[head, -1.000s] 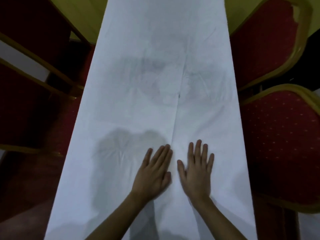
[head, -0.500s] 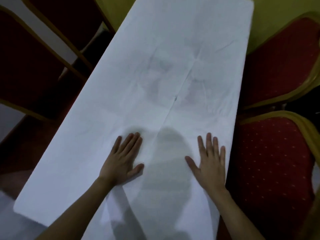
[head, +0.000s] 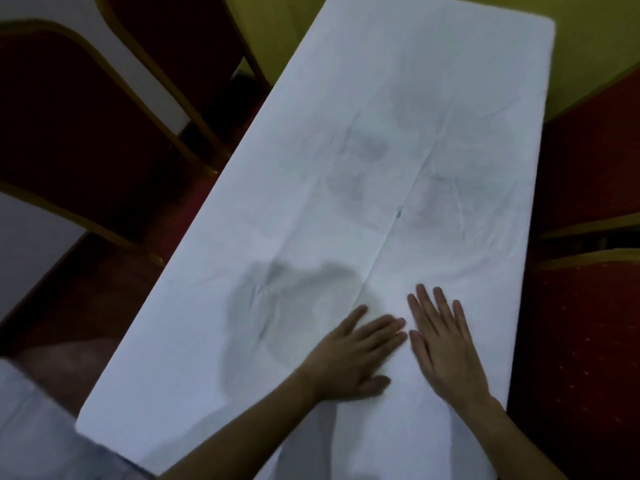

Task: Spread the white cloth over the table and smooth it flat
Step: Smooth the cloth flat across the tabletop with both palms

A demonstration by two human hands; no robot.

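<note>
The white cloth [head: 398, 161] covers the long narrow table from its near end to its far end, hiding the tabletop. A centre crease runs lengthwise, and faint wrinkles and grey marks show in the middle. My left hand [head: 353, 358] lies palm down on the cloth near the crease, fingers together and pointing right. Beside it, almost touching, my right hand [head: 443, 344] rests flat with its fingers spread and pointing away from me. Neither hand grips anything.
Red upholstered chairs with gold frames stand close on both sides: two on the left [head: 79, 126] and two on the right [head: 588, 341]. A yellow-green wall [head: 277, 15] lies beyond the far end. The floor at left is dark red.
My hands were together a second ago, then spread apart across the cloth, and have now come back together at the centre crease. The view has swung to the left.
</note>
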